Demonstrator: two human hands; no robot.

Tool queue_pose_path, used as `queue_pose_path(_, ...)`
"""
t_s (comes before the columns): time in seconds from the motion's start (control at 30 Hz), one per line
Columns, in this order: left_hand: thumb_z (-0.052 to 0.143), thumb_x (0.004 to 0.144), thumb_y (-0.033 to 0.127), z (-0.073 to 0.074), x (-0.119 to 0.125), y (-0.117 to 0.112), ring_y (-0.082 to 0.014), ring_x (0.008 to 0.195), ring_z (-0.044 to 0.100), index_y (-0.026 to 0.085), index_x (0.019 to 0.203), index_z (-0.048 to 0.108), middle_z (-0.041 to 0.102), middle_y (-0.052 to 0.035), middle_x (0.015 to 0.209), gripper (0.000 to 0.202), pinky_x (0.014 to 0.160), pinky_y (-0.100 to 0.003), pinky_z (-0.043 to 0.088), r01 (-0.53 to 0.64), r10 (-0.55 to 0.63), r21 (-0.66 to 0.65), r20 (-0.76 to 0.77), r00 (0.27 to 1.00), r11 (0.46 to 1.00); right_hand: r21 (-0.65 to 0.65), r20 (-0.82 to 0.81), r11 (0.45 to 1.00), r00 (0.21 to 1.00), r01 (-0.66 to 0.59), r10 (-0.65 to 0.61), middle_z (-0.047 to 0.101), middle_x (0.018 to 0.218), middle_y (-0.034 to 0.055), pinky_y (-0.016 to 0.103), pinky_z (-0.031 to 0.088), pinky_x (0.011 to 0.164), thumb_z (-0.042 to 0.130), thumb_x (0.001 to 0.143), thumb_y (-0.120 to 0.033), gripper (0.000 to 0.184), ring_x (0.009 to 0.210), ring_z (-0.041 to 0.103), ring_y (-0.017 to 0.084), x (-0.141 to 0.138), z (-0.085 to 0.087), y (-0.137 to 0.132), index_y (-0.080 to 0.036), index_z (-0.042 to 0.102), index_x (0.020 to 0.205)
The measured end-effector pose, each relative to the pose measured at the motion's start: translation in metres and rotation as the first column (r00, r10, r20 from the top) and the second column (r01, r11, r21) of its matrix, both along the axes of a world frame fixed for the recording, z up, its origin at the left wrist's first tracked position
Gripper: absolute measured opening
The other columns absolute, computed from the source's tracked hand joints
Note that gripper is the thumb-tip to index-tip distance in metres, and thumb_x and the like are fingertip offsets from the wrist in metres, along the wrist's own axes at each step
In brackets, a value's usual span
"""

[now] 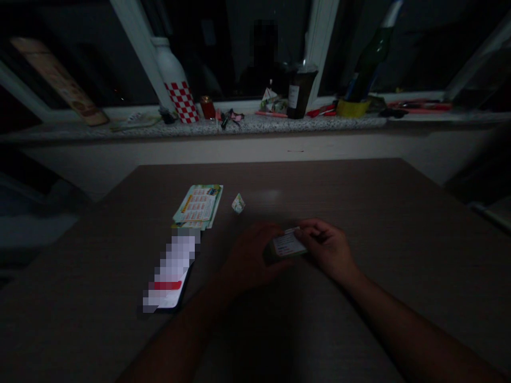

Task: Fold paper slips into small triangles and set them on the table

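Between my two hands, just above or on the table, is a small printed piece of paper [288, 243], pale with lines of text and a dark green edge. My left hand [255, 255] is curled round its left side, thumb along the near edge. At its right end my right hand [325, 247] pinches the paper between thumb and fingers. Beyond my left hand lies a small folded paper piece [238, 204]. Farther left sits a stack of printed leaflets [198, 206]. A phone [175, 271] with a lit, blurred screen lies nearest my left forearm.
Behind the brown table [379, 202] runs a granite windowsill [247, 123]. On it stand a red-and-white checkered bottle [181, 96], a small red jar [207, 107], a dark cup [300, 93], a green bottle [371, 58] and a tall peach-coloured tube [59, 80]. The light is dim.
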State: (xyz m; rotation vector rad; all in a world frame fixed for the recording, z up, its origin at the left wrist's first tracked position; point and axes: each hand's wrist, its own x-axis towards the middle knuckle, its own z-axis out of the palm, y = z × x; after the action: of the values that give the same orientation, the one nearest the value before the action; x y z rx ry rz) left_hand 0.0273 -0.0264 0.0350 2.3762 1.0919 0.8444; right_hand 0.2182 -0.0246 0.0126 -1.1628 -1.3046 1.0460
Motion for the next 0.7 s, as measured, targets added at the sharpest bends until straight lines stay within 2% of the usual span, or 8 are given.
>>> queue_pose_path(0.1, 0.064, 0.076, 0.037, -0.0034, -0.0022, 0.0023, -0.023, 0.109, 0.053, 0.021, 0.113, 0.053, 0.058, -0.0084, 0.116, 0.042, 0.095, -0.039, 0.041, -0.035, 0.035, -0.02, 0.004, 0.999, 0.999, -0.079, -0.126, 0.995, 0.99, -0.066, 0.056, 0.066, 0.067, 0.0007, 0.026, 0.047, 0.057, 0.068, 0.073, -0.041, 0.029, 0.058, 0.061, 0.014, 0.0001, 0.0002, 0.0018, -0.018, 0.063, 0.089)
queue_pose_path(0.23, 0.061, 0.078, 0.037, -0.0045, -0.0042, 0.0031, -0.023, 0.106, 0.055, 0.022, 0.113, 0.053, 0.06, -0.0073, 0.115, 0.04, 0.094, -0.039, 0.041, -0.047, 0.049, -0.066, 0.031, 0.998, 0.997, -0.118, -0.225, 0.984, 0.969, -0.134, 0.105, 0.069, 0.078, 0.0035, 0.026, 0.048, 0.06, 0.067, 0.073, -0.044, 0.03, 0.064, 0.063, 0.014, 0.0012, 0.0011, 0.0048, -0.019, 0.063, 0.089)
queue_pose_path(0.5, 0.058, 0.08, 0.032, 0.0023, -0.0043, 0.0035, -0.0209, 0.099, 0.058, 0.02, 0.11, 0.055, 0.063, -0.0064, 0.108, 0.033, 0.087, -0.035, 0.044, -0.024, 0.036, -0.17, 0.069, 0.997, 0.985, -0.117, -0.225, 0.972, 0.958, -0.205, 0.175, 0.068, 0.078, 0.0036, 0.026, 0.048, 0.06, 0.066, 0.074, -0.047, 0.033, 0.064, 0.062, 0.014, 0.004, 0.0021, 0.0058, -0.02, 0.062, 0.092)
queue_pose_path(0.7, 0.057, 0.082, 0.033, 0.0, -0.0056, 0.0037, -0.0204, 0.099, 0.058, 0.02, 0.11, 0.056, 0.064, -0.0055, 0.107, 0.032, 0.088, -0.034, 0.043, -0.048, 0.077, -0.223, 0.121, 0.99, 0.974, -0.103, -0.247, 0.967, 0.948, -0.233, 0.202, 0.067, 0.076, 0.0019, 0.024, 0.047, 0.059, 0.067, 0.074, -0.045, 0.032, 0.064, 0.062, 0.013, 0.0052, 0.0022, 0.0054, -0.02, 0.062, 0.093)
